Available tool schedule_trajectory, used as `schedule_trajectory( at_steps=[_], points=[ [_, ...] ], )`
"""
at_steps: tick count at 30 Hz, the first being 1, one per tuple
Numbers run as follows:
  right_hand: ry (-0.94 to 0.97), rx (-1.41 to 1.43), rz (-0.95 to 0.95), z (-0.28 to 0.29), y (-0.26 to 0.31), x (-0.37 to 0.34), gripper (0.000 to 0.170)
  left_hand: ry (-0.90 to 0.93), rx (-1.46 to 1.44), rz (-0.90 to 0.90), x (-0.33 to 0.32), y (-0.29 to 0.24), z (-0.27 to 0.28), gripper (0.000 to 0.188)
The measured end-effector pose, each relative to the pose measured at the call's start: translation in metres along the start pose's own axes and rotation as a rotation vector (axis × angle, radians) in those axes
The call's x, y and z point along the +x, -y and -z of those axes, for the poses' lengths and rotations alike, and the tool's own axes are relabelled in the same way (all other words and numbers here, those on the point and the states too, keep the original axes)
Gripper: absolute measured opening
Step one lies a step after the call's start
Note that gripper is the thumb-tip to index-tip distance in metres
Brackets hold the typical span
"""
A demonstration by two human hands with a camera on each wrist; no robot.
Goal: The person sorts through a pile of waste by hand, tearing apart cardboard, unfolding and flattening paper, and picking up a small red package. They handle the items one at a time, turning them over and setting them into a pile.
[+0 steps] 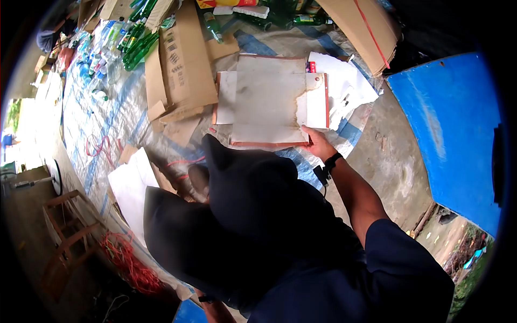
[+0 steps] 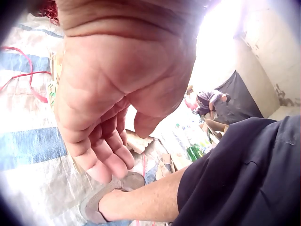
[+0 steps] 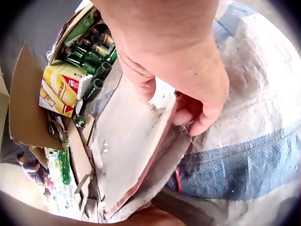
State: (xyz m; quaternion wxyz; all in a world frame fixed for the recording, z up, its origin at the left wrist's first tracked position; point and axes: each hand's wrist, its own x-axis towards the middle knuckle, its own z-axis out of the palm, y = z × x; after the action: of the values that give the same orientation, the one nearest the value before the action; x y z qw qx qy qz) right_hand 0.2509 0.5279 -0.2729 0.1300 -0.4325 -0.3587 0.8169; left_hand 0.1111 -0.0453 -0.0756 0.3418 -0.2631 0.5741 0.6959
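My right hand (image 1: 319, 144) pinches the near right corner of a flat grey-white cardboard sheet (image 1: 266, 102) with a brown stain and reddish edges. In the right wrist view, the thumb of that hand (image 3: 174, 61) lies over the sheet (image 3: 124, 141) and the fingers curl under its reddish edge. Under the sheet, other white pieces with reddish borders (image 1: 318, 102) stick out at the sides. My left hand (image 2: 117, 89) hangs with loosely curled fingers and holds nothing, over the striped tarp (image 2: 33, 146). In the head view only its wrist shows, low down.
A flattened brown carton (image 1: 186, 70) lies left of the sheets. Green bottles (image 1: 141, 51) and clear plastic bottles (image 1: 99, 70) pile up at the far left. Torn white sheeting (image 1: 347, 86) lies to the right, near a blue board (image 1: 444, 134). Red string (image 1: 126, 258) is heaped near a wooden frame (image 1: 67, 226).
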Motion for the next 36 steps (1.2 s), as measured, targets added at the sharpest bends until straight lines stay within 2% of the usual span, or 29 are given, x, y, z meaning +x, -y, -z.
schedule_trajectory(
  at_steps=[2, 5, 10, 12, 17, 20, 28, 36],
  points=[
    [-0.120, 0.344, -0.208, -0.007, 0.013, 0.013, 0.036, 0.001, -0.001, -0.004, 0.000, 0.000, -0.001, 0.039],
    [-0.221, 0.353, -0.255, -0.014, 0.024, 0.016, 0.038, 0.000, -0.001, 0.003, -0.001, 0.002, -0.001, 0.039],
    [-0.070, 0.297, -0.168, -0.032, 0.047, 0.016, 0.037, 0.003, -0.002, -0.003, -0.002, 0.001, 0.000, 0.039],
    [0.086, 0.233, -0.118, -0.039, 0.058, 0.018, 0.040, 0.004, -0.006, -0.004, -0.003, 0.001, 0.000, 0.038],
    [0.039, 0.185, -0.039, -0.058, 0.078, 0.035, 0.045, 0.007, -0.005, -0.004, -0.005, 0.002, 0.001, 0.038],
    [-0.083, 0.008, -0.065, -0.057, 0.085, 0.062, 0.044, 0.016, -0.005, -0.004, -0.007, 0.001, 0.002, 0.038],
    [0.001, 0.110, 0.037, -0.121, 0.152, 0.041, 0.037, 0.026, -0.016, -0.020, -0.013, -0.001, 0.004, 0.038],
    [0.050, 0.159, 0.093, -0.152, 0.182, 0.029, 0.033, 0.070, -0.041, -0.071, -0.009, -0.012, 0.002, 0.037]
  ],
)
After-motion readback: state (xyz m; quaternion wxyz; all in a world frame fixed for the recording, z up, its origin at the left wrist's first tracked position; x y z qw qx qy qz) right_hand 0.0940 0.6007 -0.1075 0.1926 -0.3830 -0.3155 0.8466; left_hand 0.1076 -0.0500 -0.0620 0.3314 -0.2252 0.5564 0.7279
